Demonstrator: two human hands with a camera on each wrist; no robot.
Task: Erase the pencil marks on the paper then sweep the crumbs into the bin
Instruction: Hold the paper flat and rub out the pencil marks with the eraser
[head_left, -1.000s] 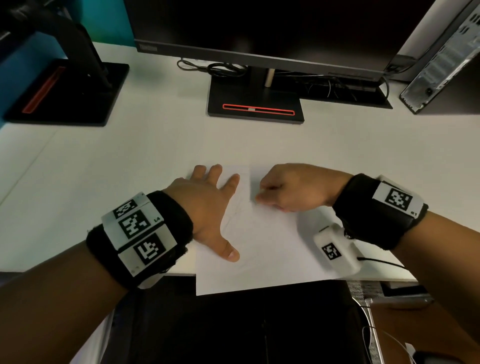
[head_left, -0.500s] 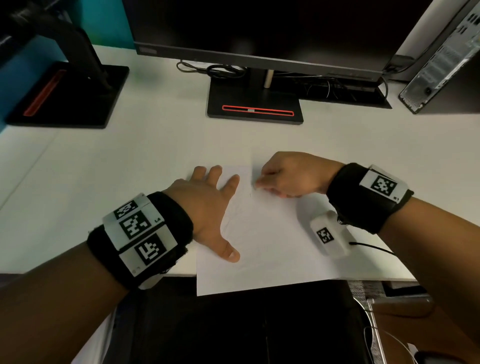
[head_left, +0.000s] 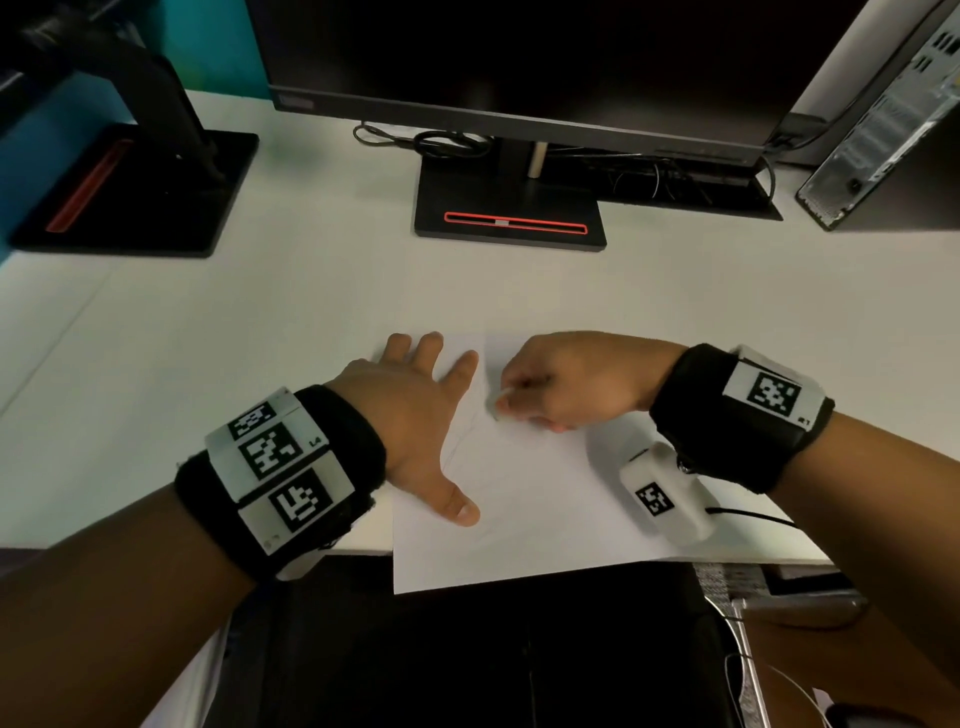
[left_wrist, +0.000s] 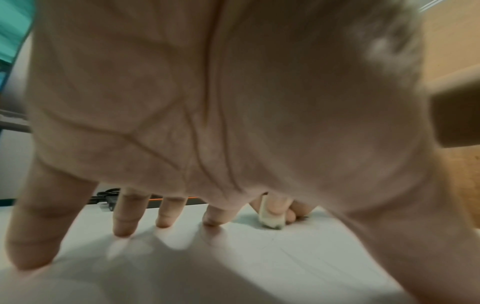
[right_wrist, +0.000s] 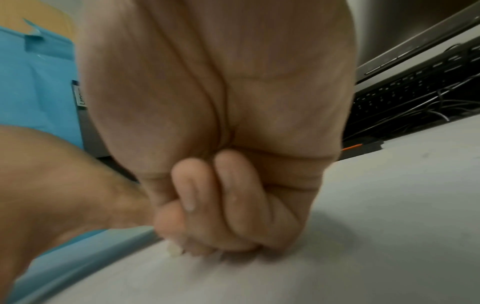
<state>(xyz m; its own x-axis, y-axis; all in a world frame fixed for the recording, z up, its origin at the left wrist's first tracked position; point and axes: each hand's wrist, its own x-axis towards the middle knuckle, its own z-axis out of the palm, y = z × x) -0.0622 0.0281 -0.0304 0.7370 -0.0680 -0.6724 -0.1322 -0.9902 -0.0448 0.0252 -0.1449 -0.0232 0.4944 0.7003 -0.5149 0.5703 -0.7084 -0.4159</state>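
White paper (head_left: 524, 499) is pinned flat on the desk (head_left: 260, 338) by the left hand (head_left: 415, 421), fingers spread wide. Faint pencil marks (head_left: 470, 441) are seen between the hands. A white eraser (head_left: 500, 402) is pinched by the right hand (head_left: 576, 382), tip touching the sheet.

Your right hand (head_left: 566, 384) hides most of the eraser (head_left: 500, 404); only its white tip shows. The pencil marks (head_left: 470, 441) on the paper (head_left: 545, 519) are too faint to read. The monitor (head_left: 519, 57) is cut off at the far edge.
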